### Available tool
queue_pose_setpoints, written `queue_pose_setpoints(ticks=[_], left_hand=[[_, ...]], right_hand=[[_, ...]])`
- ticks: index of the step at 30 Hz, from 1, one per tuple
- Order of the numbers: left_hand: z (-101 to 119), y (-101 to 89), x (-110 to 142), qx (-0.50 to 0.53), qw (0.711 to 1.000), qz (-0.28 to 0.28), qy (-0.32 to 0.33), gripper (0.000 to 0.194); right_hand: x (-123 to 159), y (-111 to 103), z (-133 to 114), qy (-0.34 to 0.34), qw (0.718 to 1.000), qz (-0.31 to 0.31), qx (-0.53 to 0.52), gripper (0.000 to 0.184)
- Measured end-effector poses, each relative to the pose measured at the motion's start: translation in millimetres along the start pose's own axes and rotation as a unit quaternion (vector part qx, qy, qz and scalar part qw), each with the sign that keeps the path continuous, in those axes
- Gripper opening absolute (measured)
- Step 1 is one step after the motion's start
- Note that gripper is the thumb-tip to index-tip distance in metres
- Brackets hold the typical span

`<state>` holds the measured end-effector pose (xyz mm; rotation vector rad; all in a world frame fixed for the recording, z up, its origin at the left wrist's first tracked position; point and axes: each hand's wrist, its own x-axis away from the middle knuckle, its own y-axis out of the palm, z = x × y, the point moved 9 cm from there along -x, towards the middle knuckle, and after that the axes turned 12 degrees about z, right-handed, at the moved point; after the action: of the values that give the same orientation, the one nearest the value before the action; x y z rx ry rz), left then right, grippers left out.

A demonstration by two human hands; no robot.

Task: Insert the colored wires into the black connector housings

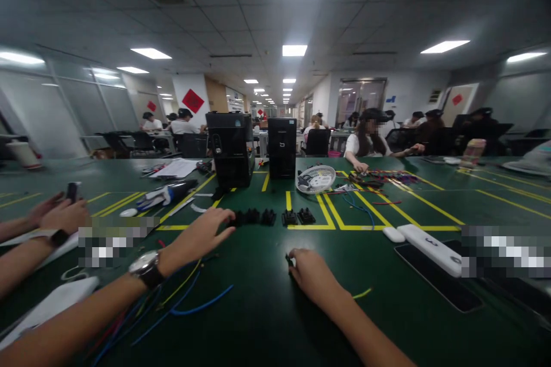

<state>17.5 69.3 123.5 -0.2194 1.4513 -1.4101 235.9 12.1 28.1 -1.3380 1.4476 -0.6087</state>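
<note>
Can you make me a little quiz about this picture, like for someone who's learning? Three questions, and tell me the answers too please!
1. True or false: a watch is on the camera wearer's left wrist.
2. Which of these is nearest the wearer's left hand?
A: the pink bottle
B: the row of black parts
C: the white basket
3. How many tall black computer cases stand on the green table?

Key:
1. True
2. B
3. Two

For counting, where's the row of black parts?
Head view, near centre: the row of black parts runs rightward from the left hand, nearer than both computer towers.
</note>
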Motion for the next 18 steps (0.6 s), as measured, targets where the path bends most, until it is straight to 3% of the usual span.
queue_pose_setpoints(ticks=[3, 6, 9, 14, 18], left_hand=[[-76, -40.8, 56, -0.086, 0.991, -0.018, -0.103, 0.053], [-116, -51.5, 93, -0.105, 0.979, -0.058, -0.166, 0.062], [-126, -42.7, 106, -0.093, 0.975, -0.079, -0.183, 0.063], [-131, -18.3, 107, -0.095, 0.964, -0.104, -0.225, 0.071], [-127, -10.6, 109, -0.084, 0.961, -0.098, -0.243, 0.072]], right_hand=[[-4, 6, -2, 0.011, 0.999, -0.003, -0.038, 0.027], [-11, 14, -10, 0.014, 0.998, -0.012, -0.054, 0.025], [-18, 19, -26, -0.002, 0.998, -0.019, -0.062, 0.023], [-34, 29, -52, 0.009, 0.999, -0.02, -0.034, 0.023], [-55, 51, -91, -0.002, 0.999, -0.019, -0.03, 0.024]])
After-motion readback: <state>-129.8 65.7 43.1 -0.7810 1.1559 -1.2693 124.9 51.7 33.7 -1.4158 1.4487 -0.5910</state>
